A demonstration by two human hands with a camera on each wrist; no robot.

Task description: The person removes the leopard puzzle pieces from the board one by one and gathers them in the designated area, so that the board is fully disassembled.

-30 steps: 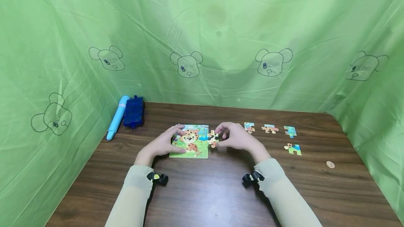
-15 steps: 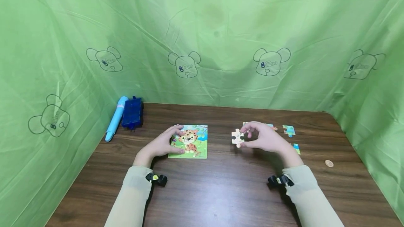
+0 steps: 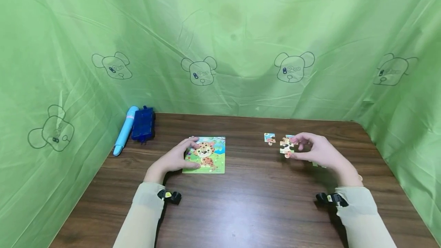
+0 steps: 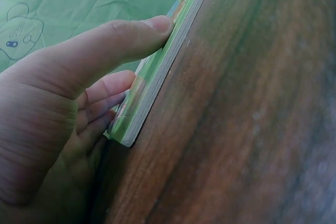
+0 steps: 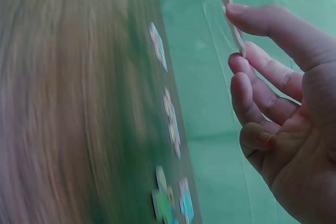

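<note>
My left hand (image 3: 174, 159) holds the left side of a square leopard puzzle board (image 3: 217, 165) flat on the table. Seen from the left wrist, the thumb (image 4: 126, 35) lies across the board's face, while the other fingers touch it farther along. My right hand (image 3: 315, 150) pinches a jigsaw piece (image 3: 285, 148) by its right side, between thumb and fingers. That piece (image 5: 234, 30) appears edge-on and raised off the table in the right wrist view. Just behind it is another puzzle piece (image 3: 288, 137), partly covered, and to its left lies a blue-and-orange puzzle piece (image 3: 269, 137).
More loose pieces lie by the right hand, mostly hidden by it in the head view; a green-and-blue puzzle piece (image 5: 164, 205) shows from the right wrist. A light blue tube (image 3: 124, 131) and a dark blue box (image 3: 143, 124) stand at the back left. Green curtains (image 3: 234, 49) surround the table.
The right hand has carried the jigsaw piece rightward, away from the board to the loose pieces. My left hand has stayed on the board.
</note>
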